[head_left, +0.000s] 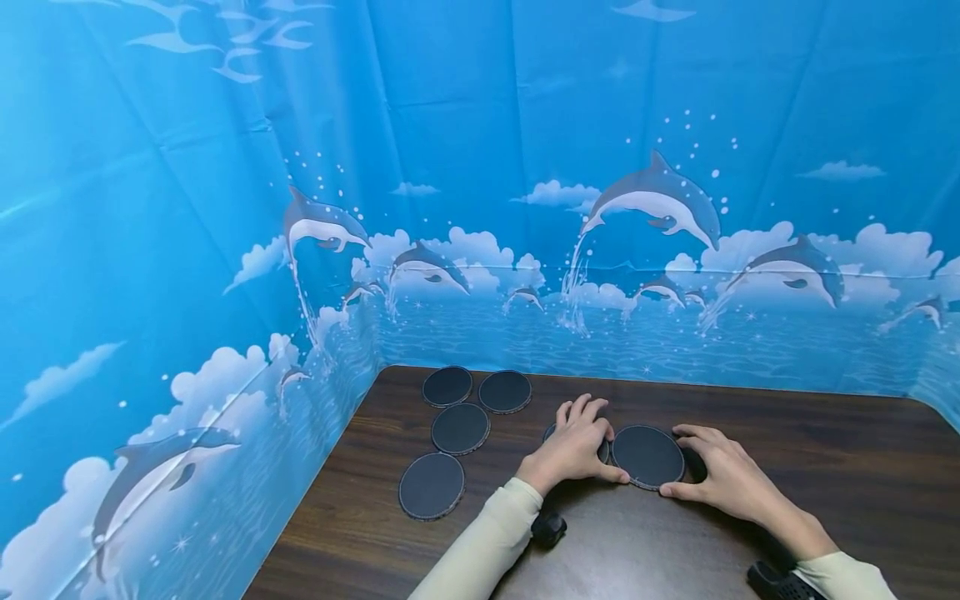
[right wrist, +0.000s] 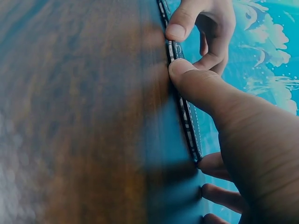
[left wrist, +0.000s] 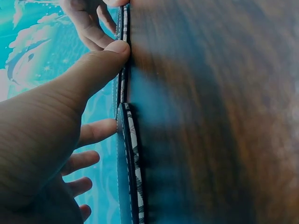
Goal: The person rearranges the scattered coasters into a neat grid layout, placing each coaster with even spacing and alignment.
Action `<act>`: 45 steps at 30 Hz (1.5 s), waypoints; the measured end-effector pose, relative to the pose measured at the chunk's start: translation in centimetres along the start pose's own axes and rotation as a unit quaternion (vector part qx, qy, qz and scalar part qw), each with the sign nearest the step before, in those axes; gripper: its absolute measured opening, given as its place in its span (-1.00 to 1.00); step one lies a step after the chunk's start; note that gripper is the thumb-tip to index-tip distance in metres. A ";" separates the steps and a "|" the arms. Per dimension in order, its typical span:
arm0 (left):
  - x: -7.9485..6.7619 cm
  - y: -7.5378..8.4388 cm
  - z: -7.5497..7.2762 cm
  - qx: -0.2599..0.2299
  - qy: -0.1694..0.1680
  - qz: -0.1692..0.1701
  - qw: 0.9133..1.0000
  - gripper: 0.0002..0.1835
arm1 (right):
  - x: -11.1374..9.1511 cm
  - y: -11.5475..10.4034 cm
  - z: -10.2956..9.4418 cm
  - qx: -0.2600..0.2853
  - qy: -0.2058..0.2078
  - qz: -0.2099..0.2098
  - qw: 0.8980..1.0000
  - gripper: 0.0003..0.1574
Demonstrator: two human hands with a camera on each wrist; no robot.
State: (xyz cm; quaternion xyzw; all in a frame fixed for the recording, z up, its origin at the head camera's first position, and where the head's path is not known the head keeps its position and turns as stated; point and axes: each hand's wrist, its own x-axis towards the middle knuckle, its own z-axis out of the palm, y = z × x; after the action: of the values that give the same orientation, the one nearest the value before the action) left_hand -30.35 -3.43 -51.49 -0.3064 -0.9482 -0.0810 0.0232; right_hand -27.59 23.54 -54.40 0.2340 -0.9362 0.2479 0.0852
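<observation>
Two dark round coasters with stitched rims lie flat side by side on the table. My left hand (head_left: 573,446) spreads over the left coaster (head_left: 603,452), hiding most of it, and its thumb touches the near left rim of the right coaster (head_left: 647,457). In the left wrist view, the index fingertip (left wrist: 110,127) meets the left coaster (left wrist: 137,172), and the other fingers extend apart. My right hand (head_left: 731,477) holds the right coaster by its right side, thumb at the near rim and index finger farther round. Both thumbs appear close together on the rim in the right wrist view.
Several more dark round coasters lie at the table's left: two at the back (head_left: 447,387) (head_left: 505,392), one in the middle (head_left: 461,428), one nearest (head_left: 432,487). A blue dolphin-print curtain (head_left: 480,125) borders the brown wooden table (head_left: 345,517) behind and at left.
</observation>
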 end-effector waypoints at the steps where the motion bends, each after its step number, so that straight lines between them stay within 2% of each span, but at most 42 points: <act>1: 0.0 0.0 0.0 0.001 -0.001 0.000 1.000 -0.42 | 0.0 0.0 0.0 -0.002 -0.001 0.000 1.000 0.15; 9: 0.1 0.2 -0.3 0.005 -0.010 -0.002 1.000 -0.40 | 0.0 -0.3 -0.5 -0.015 -0.003 -0.006 1.000 0.13; 21: -0.5 0.3 0.8 0.000 -0.022 -0.006 1.000 -0.42 | -0.8 -0.1 0.2 -0.002 -0.022 -0.004 1.000 0.16; 31: -0.9 0.0 -0.3 0.005 -0.030 -0.003 1.000 -0.35 | -0.3 -0.2 -0.6 0.014 -0.027 -0.010 0.999 0.17; 36: -1.8 -1.0 -1.3 0.010 -0.011 -0.004 1.000 -0.25 | -0.3 -0.7 -1.0 0.017 -0.025 -0.006 1.000 0.13; 39: -2.8 -2.0 -2.0 -0.006 0.006 -0.005 1.000 -0.22 | -0.4 -1.1 -1.2 0.017 -0.019 -0.005 1.000 0.11; 45: -5.2 -5.5 -3.7 -0.065 0.027 0.010 0.998 -0.25 | 0.5 -2.0 -1.7 0.037 -0.003 -0.018 0.999 -0.02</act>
State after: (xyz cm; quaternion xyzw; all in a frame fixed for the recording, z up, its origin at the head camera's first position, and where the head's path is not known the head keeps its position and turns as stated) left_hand -29.32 -11.44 -49.12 -0.3141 -0.9370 -0.1501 0.0297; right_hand -26.96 22.70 -51.93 0.2550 -0.9222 0.2801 0.0783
